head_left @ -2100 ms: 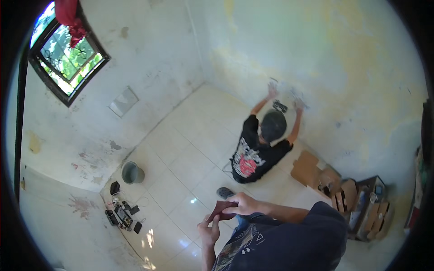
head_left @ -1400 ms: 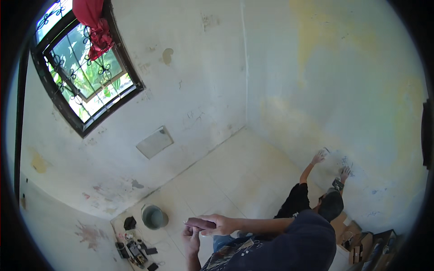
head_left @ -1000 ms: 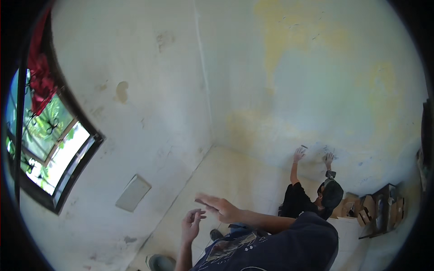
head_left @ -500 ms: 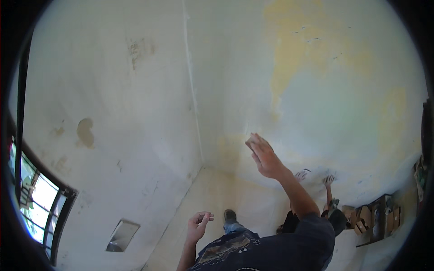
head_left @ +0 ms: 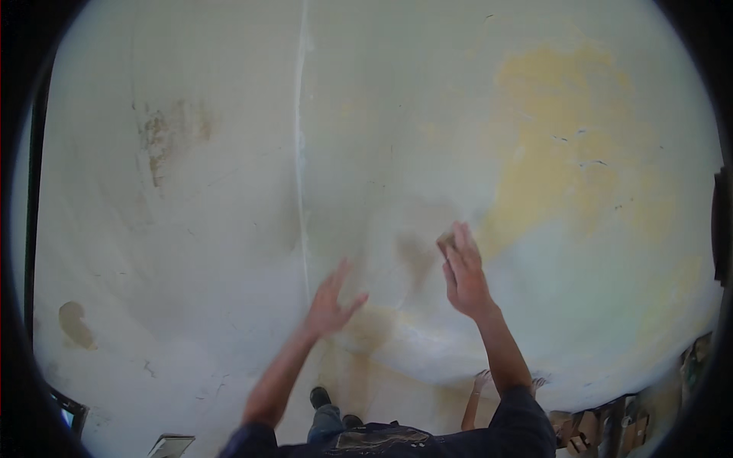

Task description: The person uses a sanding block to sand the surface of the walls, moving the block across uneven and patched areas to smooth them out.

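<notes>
My right hand [head_left: 467, 275] is raised at the painted wall [head_left: 397, 168], right of the corner. Its fingers lie over a small brown block [head_left: 446, 241], which looks like a sanding block; only its left edge shows past the fingers. My left hand [head_left: 330, 304], slightly blurred, is lifted near the corner line with fingers spread and nothing in it. Whether it touches the wall I cannot tell. A yellow patch [head_left: 565, 99] marks the wall up and to the right of my right hand.
Another person's hands [head_left: 481, 378] touch the lower wall beyond my right arm. Cardboard boxes [head_left: 588, 427] stand at the lower right. A whitish line [head_left: 298, 137] runs down the wall corner. A framed panel [head_left: 171, 445] and a dark window frame [head_left: 70, 411] are low on the left.
The view has tilted up and turned right, showing more wall. My left hand has risen from near my body toward the corner, its fingers spreading. My right hand keeps the block.
</notes>
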Tool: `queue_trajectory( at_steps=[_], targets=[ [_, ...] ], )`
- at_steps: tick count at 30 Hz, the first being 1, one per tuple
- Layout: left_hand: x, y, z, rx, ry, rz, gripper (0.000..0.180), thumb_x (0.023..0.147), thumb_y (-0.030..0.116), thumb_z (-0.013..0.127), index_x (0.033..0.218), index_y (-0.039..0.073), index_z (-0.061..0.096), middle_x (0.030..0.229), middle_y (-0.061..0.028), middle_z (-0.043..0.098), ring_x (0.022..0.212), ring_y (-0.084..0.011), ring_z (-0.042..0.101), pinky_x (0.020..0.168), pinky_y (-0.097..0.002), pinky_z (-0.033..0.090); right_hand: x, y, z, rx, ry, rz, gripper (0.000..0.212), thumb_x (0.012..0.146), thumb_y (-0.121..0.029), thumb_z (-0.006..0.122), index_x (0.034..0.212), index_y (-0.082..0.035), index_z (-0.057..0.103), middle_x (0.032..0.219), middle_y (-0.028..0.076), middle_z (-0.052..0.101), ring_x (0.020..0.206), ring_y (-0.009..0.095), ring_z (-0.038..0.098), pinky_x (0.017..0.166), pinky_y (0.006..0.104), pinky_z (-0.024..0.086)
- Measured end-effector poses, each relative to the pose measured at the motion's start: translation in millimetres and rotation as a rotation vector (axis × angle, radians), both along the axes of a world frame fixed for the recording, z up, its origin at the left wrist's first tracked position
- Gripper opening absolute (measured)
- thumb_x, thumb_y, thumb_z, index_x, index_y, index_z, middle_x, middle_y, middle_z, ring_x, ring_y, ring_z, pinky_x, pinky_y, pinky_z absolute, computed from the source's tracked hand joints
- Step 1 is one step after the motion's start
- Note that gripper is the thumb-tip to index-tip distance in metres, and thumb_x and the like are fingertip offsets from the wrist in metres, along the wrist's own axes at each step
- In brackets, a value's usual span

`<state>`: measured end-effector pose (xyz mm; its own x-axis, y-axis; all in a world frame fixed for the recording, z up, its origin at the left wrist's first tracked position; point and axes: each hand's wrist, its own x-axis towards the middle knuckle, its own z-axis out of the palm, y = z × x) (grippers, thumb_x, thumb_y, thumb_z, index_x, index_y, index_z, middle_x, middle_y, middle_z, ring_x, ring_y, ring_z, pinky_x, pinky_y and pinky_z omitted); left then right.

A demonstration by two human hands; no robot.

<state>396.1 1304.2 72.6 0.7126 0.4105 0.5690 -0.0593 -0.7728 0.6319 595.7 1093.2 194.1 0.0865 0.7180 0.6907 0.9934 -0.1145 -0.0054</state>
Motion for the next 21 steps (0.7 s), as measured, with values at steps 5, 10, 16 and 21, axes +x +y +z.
queue_trajectory(
  at_steps=[5, 10, 16, 21],
  targets=[
    [142.3, 101.9, 117.9, 0.367, -0.31, 0.288, 0.091, 0.089, 0.046, 0.063, 0.152, -0.001, 0.017, 0.158, -0.0247, 0.016, 0.147, -0.0373, 0.018, 0.117, -0.0524, 0.018, 77.8, 51.9, 38.3, 0.129, -0.3, -0.192, 0.042, 0.091, -0.003, 0.051, 0.133, -0.006, 0.054, 0.149, 0.027, 0.034, 0.138, 0.049, 0.031, 0.112, 0.0548, 0.028],
    [231.0, 175.4, 103.3, 0.606, -0.371, 0.433, 0.092, 0.087, 0.052, 0.06, 0.151, -0.001, 0.021, 0.157, -0.0256, 0.019, 0.147, -0.0377, 0.018, 0.116, -0.0573, 0.013, 142.9, 80.8, 37.9, 0.236, -0.659, -0.45, 0.044, 0.09, -0.01, 0.051, 0.134, -0.012, 0.056, 0.148, 0.025, 0.039, 0.135, 0.047, 0.036, 0.11, 0.0554, 0.03],
    [241.7, 176.5, 74.7, 0.574, -0.519, 0.273, 0.083, 0.088, 0.06, 0.053, 0.144, 0.001, 0.039, 0.153, -0.0251, 0.03, 0.145, -0.0414, 0.023, 0.113, -0.064, 0.011, 142.7, 74.7, 42.9, 0.208, -0.754, -0.533, 0.046, 0.097, -0.027, 0.042, 0.139, -0.009, 0.052, 0.147, 0.024, 0.041, 0.134, 0.048, 0.037, 0.109, 0.0567, 0.029],
    [232.4, 184.4, 32.0, 0.527, -0.533, 0.305, 0.077, 0.089, 0.059, 0.053, 0.142, 0.005, 0.044, 0.153, -0.0169, 0.035, 0.144, -0.0362, 0.027, 0.111, -0.0636, 0.018, 154.5, 75.5, 28.9, 0.234, -0.789, -0.518, 0.048, 0.099, -0.031, 0.039, 0.139, -0.006, 0.05, 0.149, 0.025, 0.038, 0.136, 0.049, 0.034, 0.109, 0.0572, 0.03]
  ],
)
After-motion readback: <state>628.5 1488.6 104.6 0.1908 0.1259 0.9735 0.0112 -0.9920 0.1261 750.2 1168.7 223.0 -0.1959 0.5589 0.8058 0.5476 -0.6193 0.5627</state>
